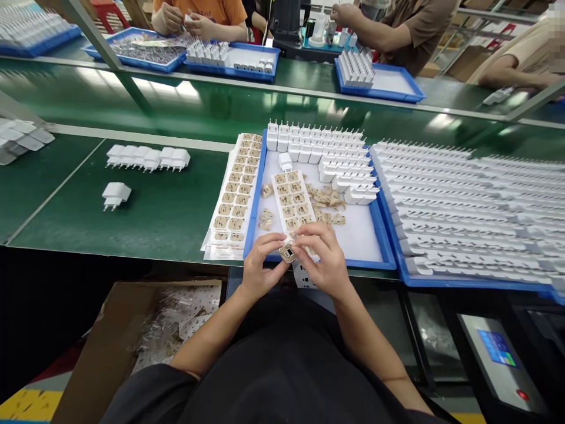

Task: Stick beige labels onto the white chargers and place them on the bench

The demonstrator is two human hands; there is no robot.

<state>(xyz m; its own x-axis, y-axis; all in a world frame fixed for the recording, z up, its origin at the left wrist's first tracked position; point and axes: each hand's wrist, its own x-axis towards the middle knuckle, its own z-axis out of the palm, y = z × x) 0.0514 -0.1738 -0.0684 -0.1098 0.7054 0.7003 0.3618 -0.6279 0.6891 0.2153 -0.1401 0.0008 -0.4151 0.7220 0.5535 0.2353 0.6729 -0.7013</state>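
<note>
Between the thumb and fingers of my left hand [265, 265] is a charger [287, 252], its tan-covered end with dark port openings turned toward me. My right hand [321, 259] is closed at the charger's right edge, fingertips pinched against it; whether they also grip a sticker is hidden. Just beyond my fingers lies a sheet of tan stickers [288, 197], sloping across the blue tray [386, 247]. A single white charger [285, 161] touches the sheet's far end. Peeled tan scraps [326, 197] are scattered in the tray, and rows of white plug chargers [309, 141] stand at its back.
Stacked sticker sheets [233, 194] lie left of the tray. A second tray of chargers [450, 206] adjoins on the right. Loose chargers [148, 158] sit at left on the green bench. An open carton [97, 353] stands below; co-workers sit beyond the bench.
</note>
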